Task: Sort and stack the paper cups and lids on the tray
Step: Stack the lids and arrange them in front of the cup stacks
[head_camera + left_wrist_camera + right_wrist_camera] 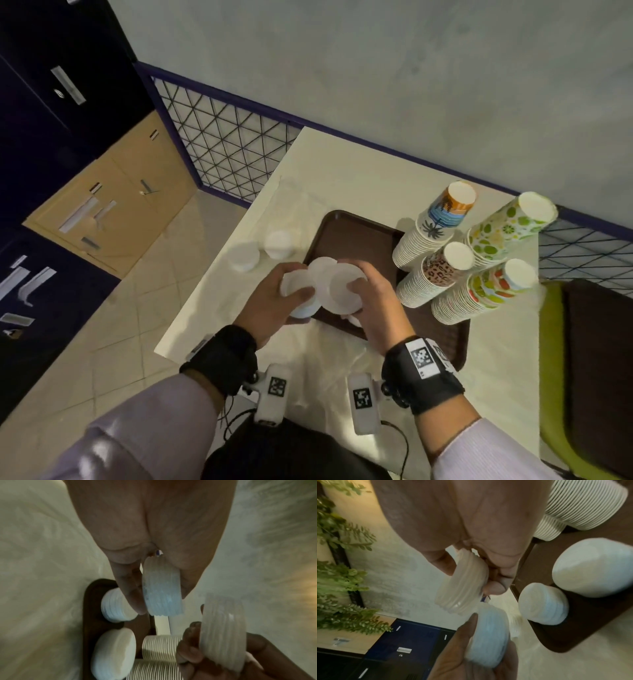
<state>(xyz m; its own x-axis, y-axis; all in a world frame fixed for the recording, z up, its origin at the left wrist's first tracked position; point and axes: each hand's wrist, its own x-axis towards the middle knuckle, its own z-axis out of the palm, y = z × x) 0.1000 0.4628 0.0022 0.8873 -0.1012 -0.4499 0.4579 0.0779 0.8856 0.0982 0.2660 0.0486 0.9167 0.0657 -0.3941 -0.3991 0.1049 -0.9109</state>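
Note:
Over the near left part of the brown tray (pixel 356 236), my left hand (pixel 291 298) grips a small stack of white lids (pixel 163 588) on edge between thumb and fingers. Close beside it, my right hand (pixel 359 287) grips a wider stack of translucent lids (pixel 462 585). Two more lid stacks (pixel 542 604) (pixel 594 568) sit on the tray under the hands. On the tray's right side stand several upside-down stacks of patterned paper cups (pixel 442 219) (pixel 493 287). Two further lid stacks (pixel 243 255) (pixel 279 243) rest on the table left of the tray.
The white table (pixel 342 171) ends in an edge to the left and near me. A grey wall and a wire-mesh railing (pixel 226 144) run behind it. A green chair (pixel 551 342) stands at the right; dark lockers (pixel 51 102) are far left.

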